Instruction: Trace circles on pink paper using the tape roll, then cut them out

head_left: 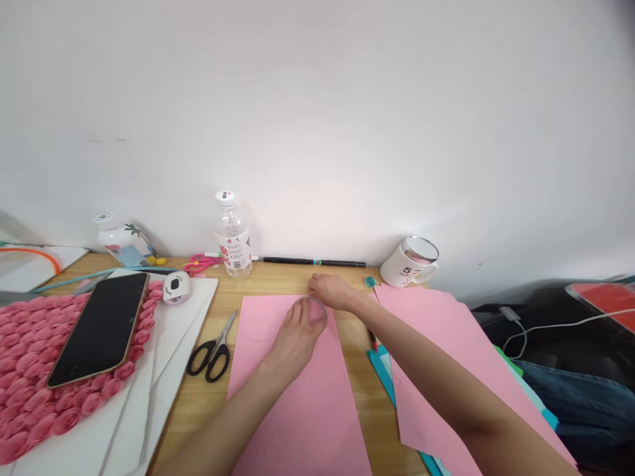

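My left hand [296, 338] presses a thin-rimmed round ring [325, 308] down near the far edge of a pink paper sheet [305, 410]. Its fingers are bent over the ring's left side and cover much of it. Just beyond the ring's upper right, my right hand [331, 291] is closed, fingertips pointing left; whatever it may hold is hidden. A faint curved outline [258, 339] shows on the paper left of my left hand. Black-handled scissors [212, 352] lie on the wood, left of the sheet.
Left: a phone [102, 327] on rows of pink paper rosettes [30, 360], and a small white device [176, 287]. Along the wall: a plastic bottle [233, 241], pink scissors [201, 263], black pens [317, 262] and a white mug [404, 264]. More pink sheets [421, 403] lie right, under my right arm.
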The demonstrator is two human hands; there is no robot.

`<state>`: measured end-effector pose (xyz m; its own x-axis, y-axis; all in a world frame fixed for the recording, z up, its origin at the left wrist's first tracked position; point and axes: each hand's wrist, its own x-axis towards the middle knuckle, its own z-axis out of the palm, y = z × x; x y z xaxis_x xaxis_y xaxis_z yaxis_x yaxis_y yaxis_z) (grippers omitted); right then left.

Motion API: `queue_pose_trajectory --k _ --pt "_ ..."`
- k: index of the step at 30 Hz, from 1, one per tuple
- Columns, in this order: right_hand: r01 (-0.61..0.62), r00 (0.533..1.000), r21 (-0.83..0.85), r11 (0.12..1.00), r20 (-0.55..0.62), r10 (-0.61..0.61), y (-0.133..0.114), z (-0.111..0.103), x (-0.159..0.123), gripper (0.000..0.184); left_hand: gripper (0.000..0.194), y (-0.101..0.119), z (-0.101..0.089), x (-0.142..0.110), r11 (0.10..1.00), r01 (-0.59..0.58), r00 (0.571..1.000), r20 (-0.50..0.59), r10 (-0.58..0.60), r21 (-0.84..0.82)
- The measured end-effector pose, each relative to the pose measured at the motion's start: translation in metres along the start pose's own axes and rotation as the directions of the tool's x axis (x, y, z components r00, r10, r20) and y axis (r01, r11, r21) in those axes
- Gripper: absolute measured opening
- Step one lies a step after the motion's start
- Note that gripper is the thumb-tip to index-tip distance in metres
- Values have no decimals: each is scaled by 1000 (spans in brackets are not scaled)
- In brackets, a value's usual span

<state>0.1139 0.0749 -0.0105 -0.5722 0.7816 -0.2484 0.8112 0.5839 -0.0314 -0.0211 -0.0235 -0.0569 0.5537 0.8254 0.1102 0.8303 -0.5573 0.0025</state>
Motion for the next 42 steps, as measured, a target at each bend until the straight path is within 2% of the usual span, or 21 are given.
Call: queue_pose_trajectory --k 9,18,20,25,30,33,38,42 --pt "-183 983 64 981 25 181 4 15 -19 28 46 -2 -24 6 999 -33 992 119 35 -22" --pt "-321 946 183 929 21 323 -2 24 -39 25 51 -5 -26 11 999 -39 986 162 44 -35" --pt "-364 930 215 906 23 368 -5 27 -44 24 47 -6 -27 12 997 -36 984 170 48 -71" --pt "-497 860 288 819 33 510 -17 37 -58 28 23 -10 -28 18 981 8 985 171 26 -195" --pt "-573 796 346 743 18 605 -36 45 -68 30 22 -12 -27 20 974 24 983 180 18 -227" --pt "-576 779 384 722 -8 626 -46 49 -74 29 22 -13 -27 21 974 22 985 173 17 -224" --pt "-512 790 467 721 -74 608 -53 56 -90 27 23 -14 -30 23 980 16 978 209 26 -198" --pt "-357 789 643 678 -181 587 -50 67 -100 20 28 -14 -32 25 978 18 973 228 30 -206"
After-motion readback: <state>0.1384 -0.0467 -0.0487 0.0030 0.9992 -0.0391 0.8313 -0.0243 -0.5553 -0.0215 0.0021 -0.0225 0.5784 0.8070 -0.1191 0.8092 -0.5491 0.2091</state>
